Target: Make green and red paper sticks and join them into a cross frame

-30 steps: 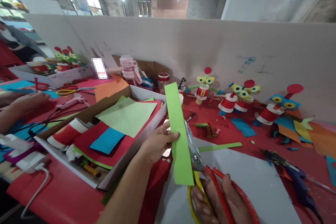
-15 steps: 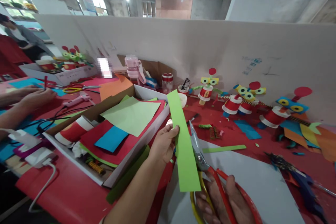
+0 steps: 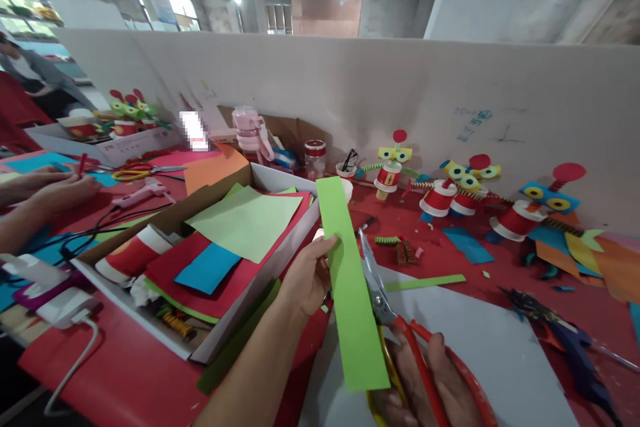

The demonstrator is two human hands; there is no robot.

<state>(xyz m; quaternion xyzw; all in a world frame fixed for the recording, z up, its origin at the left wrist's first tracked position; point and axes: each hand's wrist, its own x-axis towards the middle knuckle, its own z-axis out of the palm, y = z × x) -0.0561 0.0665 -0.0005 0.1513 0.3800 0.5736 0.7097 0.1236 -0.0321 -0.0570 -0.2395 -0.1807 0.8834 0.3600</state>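
My left hand (image 3: 311,273) pinches the left edge of a long green paper strip (image 3: 347,293), which stands nearly upright in front of me. My right hand (image 3: 425,373) is closed round the handles of a pair of scissors (image 3: 384,307), one handle red-orange and the other yellow. The metal blades lie along the strip's right edge, close together and pointing up and away. Part of the yellow handle is hidden behind the strip. Beneath my right hand lies a pale grey board (image 3: 480,333), with a thin green strip (image 3: 425,282) at its far edge.
To the left stands an open box (image 3: 240,320) of coloured paper and a red paper cup (image 3: 133,253). Paper-cup figures (image 3: 389,175) line the back by a pale partition (image 3: 310,80). A dark-handled tool (image 3: 575,347) lies right. Another person's hands (image 3: 60,190) work at far left.
The green strip's lower end has come nearer and lower, and its top has dropped slightly. My hands keep their grips. The whole view has shifted a little to the right.
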